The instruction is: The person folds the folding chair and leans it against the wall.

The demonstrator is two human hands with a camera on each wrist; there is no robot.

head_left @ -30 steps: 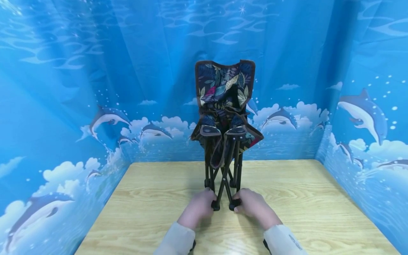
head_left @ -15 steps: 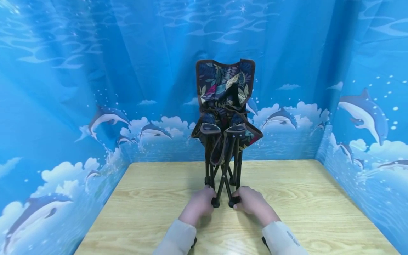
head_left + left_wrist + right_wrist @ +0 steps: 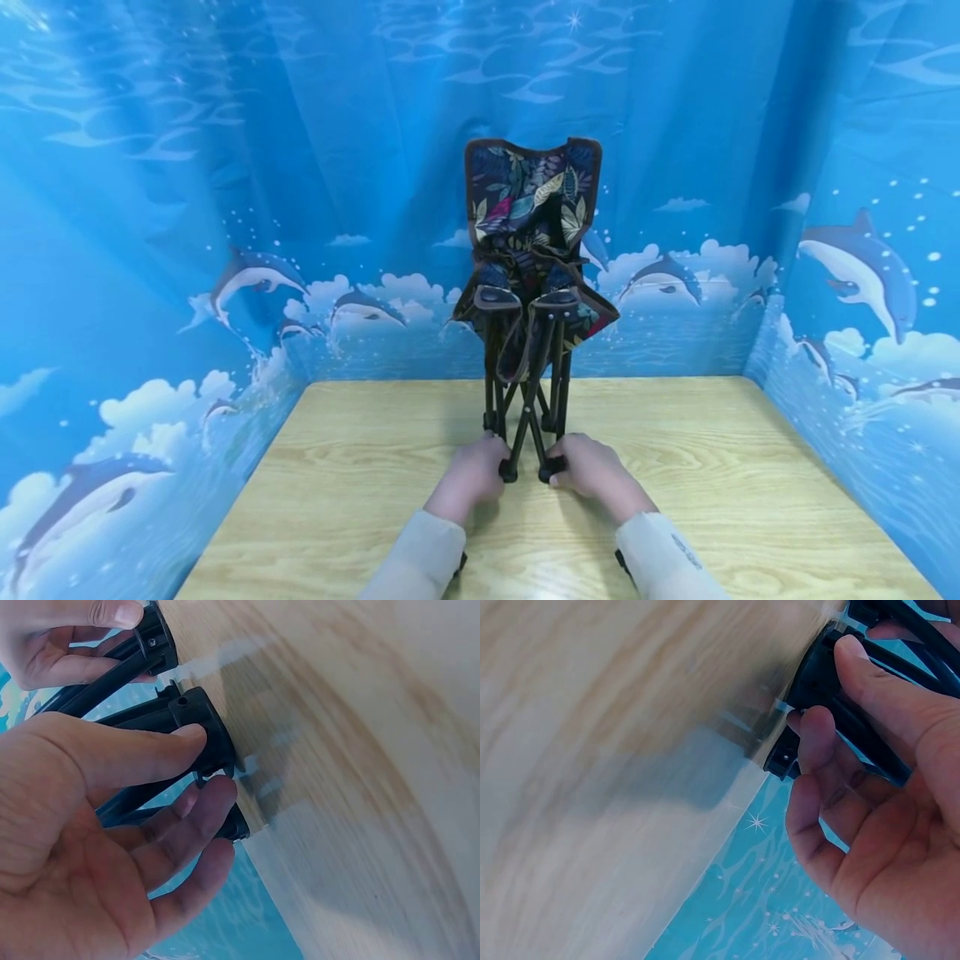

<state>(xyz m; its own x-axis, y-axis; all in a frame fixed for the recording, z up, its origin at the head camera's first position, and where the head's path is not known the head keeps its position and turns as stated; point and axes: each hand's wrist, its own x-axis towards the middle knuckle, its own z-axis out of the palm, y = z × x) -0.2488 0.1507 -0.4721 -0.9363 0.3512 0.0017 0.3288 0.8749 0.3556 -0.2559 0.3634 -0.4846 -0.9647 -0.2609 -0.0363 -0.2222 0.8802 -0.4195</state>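
A folding camp chair with dark leaf-print fabric (image 3: 517,200) stands upright, mostly folded, on the wooden table. Its black legs cross in an X at the front. My left hand (image 3: 472,472) grips the foot (image 3: 508,472) of the front left leg; in the left wrist view the thumb presses on the black plastic foot (image 3: 202,724) and the fingers curl beneath. On the other side my right hand (image 3: 595,471) holds the front right foot (image 3: 552,468) the same way, thumb on top in the right wrist view. The two front feet are a short gap apart.
The light wooden table (image 3: 337,500) reaches back to a blue curtain (image 3: 337,125) printed with dolphins, which also hangs at both sides. Behind the front legs stand the chair's rear feet (image 3: 489,421).
Both hands and the front feet have shifted slightly away from me, toward the rear feet. The fabric seat sags a little higher, and the hold on each foot stays the same.
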